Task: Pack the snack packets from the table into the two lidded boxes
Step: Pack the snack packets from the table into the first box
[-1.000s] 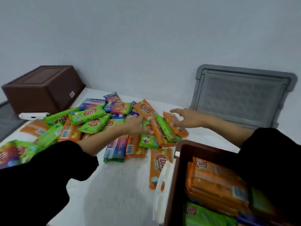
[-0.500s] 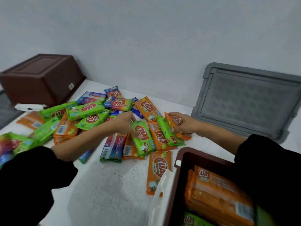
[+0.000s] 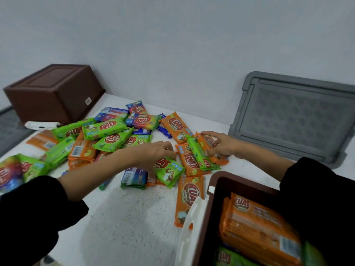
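speckled table (image 3: 134,217) strewn with glossy orange, green, blue packets (image 3: 104,129)

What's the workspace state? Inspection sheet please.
surface: white speckled table, bare near the person.
job's things: snack packets piled mid-table; open brown box at near right, partly filled with orange packets; second brown box far left.
clutter: nothing seen.
grips: left hand holds a green packet; right hand holds an orange packet.
cables: nothing seen.
surroundings: grey lid leaning on the plain wall.
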Motion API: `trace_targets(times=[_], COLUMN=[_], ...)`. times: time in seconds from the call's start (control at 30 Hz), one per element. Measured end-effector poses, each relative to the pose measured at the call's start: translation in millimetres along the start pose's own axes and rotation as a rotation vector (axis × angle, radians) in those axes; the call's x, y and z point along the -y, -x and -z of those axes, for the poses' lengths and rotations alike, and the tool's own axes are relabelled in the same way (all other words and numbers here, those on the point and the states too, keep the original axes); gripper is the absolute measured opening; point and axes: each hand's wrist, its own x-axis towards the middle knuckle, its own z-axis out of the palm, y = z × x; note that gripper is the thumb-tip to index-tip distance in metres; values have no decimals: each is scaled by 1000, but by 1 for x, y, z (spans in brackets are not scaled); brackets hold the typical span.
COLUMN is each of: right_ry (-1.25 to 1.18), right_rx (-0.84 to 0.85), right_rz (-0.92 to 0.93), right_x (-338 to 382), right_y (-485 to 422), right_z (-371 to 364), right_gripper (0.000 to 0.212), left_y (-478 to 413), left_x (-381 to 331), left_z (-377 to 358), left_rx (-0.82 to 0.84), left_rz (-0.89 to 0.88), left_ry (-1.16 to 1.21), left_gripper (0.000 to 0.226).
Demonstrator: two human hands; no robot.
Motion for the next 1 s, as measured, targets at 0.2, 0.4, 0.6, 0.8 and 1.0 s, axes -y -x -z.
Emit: trace_targets(times=[0.2,0.4,0.6,0.8,1.0], right_ry=[-108,66,231,377,412], right_rx=[25,-67,-222,-224,-237], right_rz=[-60,71,220,246,159], right_x=[0,13,28,8,-47], right_y=[2,22,121,249,319], right_z=[2,13,64,59,18], right_gripper=[85,86,84,85,86], left_y=[0,12,40,60,73], left_x=[9,3,-47,-138,-198], left_z=[5,31,99,117,67], left_rx=[9,-109,-425,-443,-427], left_rz=[-74,-72,-204,-429,-619], left_ry=[-6,18,2,-36,-163], left_gripper=[79,74,80,69,67])
